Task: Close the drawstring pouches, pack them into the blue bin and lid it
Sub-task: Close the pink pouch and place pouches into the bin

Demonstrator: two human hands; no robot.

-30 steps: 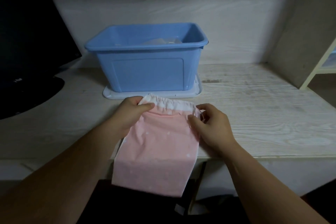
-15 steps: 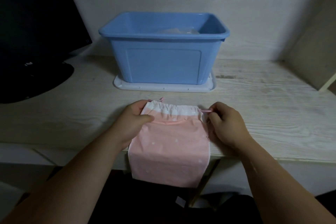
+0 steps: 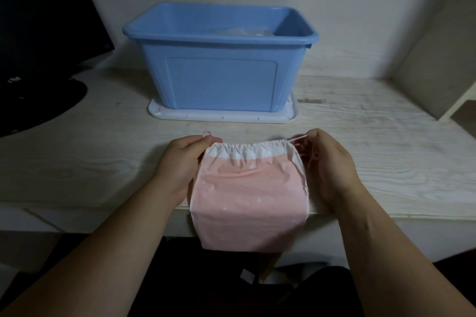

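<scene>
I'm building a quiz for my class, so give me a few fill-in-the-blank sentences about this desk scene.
The blue bin stands on its ____ lid.
The right hand pinches the pink pouch's ____.
The left hand grips the pouch's top ____ corner.
Missing: white, drawstring, left.

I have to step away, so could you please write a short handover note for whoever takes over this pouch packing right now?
Left hand: grip on the top left corner of the pink pouch. Right hand pinches the pink drawstring at the top right.
The pouch lies at the front edge of the desk, lower part hanging over. The blue bin stands open behind it, on its white lid; something pale inside, unclear what.
Done: pouch mouth partly gathered.
Left: pull it shut, put it in the bin, lift the bin off the lid, lid it.
</scene>
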